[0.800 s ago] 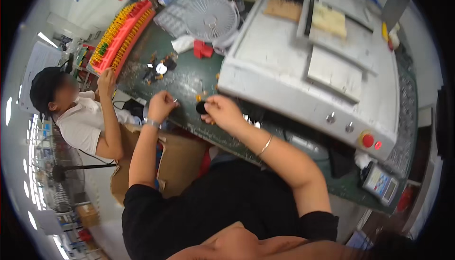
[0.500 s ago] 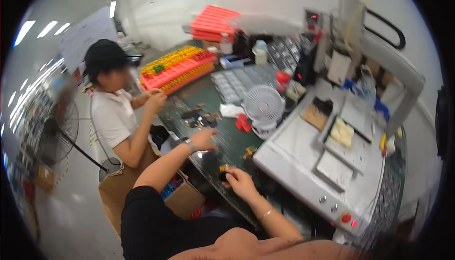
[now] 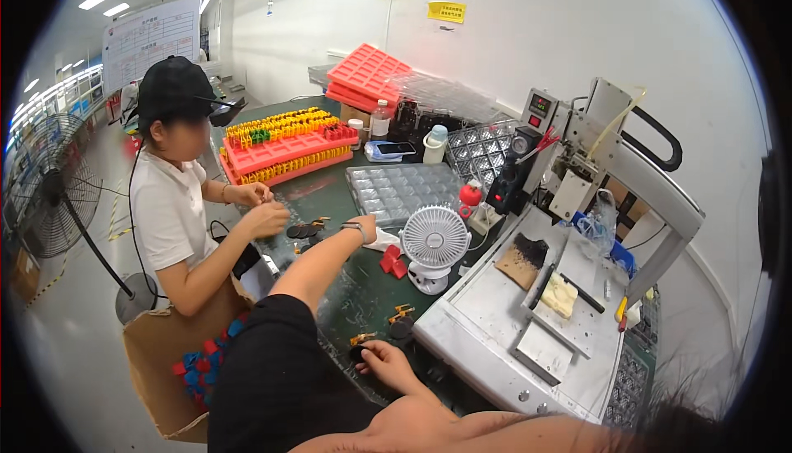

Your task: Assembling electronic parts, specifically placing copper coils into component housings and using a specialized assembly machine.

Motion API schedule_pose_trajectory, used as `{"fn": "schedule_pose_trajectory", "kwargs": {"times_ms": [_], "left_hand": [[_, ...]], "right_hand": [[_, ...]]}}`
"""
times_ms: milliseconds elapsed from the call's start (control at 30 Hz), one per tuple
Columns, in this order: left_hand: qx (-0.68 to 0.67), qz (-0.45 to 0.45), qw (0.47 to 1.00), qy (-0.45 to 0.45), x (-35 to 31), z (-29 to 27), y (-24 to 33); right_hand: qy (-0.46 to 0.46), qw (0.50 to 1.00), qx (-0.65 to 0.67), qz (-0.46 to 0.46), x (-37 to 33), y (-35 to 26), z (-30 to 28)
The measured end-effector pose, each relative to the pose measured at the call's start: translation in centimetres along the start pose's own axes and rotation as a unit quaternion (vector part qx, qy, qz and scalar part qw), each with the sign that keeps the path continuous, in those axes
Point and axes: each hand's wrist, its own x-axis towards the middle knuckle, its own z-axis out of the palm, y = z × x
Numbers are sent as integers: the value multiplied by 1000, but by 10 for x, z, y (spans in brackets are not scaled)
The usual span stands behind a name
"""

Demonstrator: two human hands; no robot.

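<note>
My right hand [image 3: 389,365] is closed on a black disc [image 3: 357,354] at the near edge of the green table [image 3: 334,309]. A gold-coloured strip [image 3: 362,339] shows at the disc's far side. Another dark disc [image 3: 402,329] lies beyond that hand, by small gold pieces [image 3: 401,313]. My left arm stretches forward, a band on its wrist. At its end my left hand [image 3: 364,224] is beside a white cloth or tissue [image 3: 384,240] and the clear compartment tray [image 3: 404,187]; its fingers are hidden. Several dark discs [image 3: 307,230] lie left of that wrist.
A white fan [image 3: 435,238] and red pieces [image 3: 393,262] stand mid-table. Right is a bench machine [image 3: 462,329] with an overhead arm. A co-worker [image 3: 169,205] sits left, hands near coral trays [image 3: 285,156] of yellow parts. A cardboard box [image 3: 157,354] holds red and blue pieces.
My left hand has reached farther forward, from over the table's near part to beside the clear tray. My right hand still holds the black disc. The view has shifted and become sharper.
</note>
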Motion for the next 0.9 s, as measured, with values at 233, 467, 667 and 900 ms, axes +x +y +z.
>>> {"fn": "schedule_pose_trajectory", "kwargs": {"times_ms": [233, 467, 667, 900], "left_hand": [[-88, 283, 955, 7, -206, -59, 51], [-182, 445, 876, -18, -309, -31, 77], [-220, 415, 871, 144, -305, -1, 54], [-245, 411, 867, 141, -302, -3, 47]], "right_hand": [[16, 999, -5, 50, -5, -4, 3], [-44, 984, 171, 33, -18, -31, -14], [-33, 982, 179, 56, -18, -49, -6], [26, 976, 215, 19, -9, -24, -15]]}}
